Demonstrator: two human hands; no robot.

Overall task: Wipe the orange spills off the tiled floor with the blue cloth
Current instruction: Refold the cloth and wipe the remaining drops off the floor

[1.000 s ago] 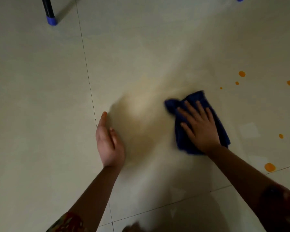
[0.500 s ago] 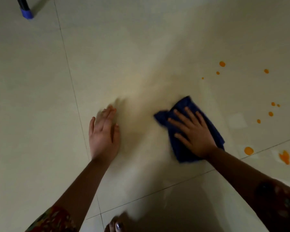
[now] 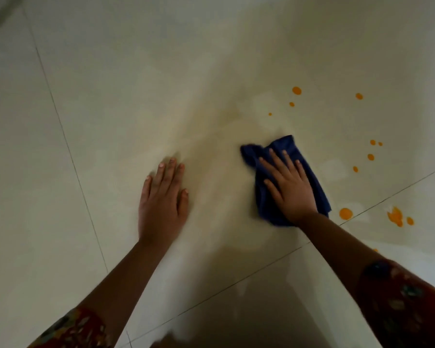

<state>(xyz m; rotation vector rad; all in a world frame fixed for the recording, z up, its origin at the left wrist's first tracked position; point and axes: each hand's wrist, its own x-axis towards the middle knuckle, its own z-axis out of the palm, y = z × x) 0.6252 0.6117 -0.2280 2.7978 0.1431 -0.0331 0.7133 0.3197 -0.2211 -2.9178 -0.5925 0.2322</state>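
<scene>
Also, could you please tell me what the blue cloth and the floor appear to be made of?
Blue cloth: soft fabric, perhaps microfibre or terry; matte, and it bunches into folds under the right hand. Floor: glazed tile, likely ceramic; pale, glossy, with thin grout lines and soft reflections.

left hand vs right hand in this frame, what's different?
The left hand lies on bare tiled floor; the right hand presses the blue cloth. The left hand's fingers sit close together; the right hand's are spread. The right hand is nearer the orange spills than the left hand. Both are palm down with straight fingers.
</scene>
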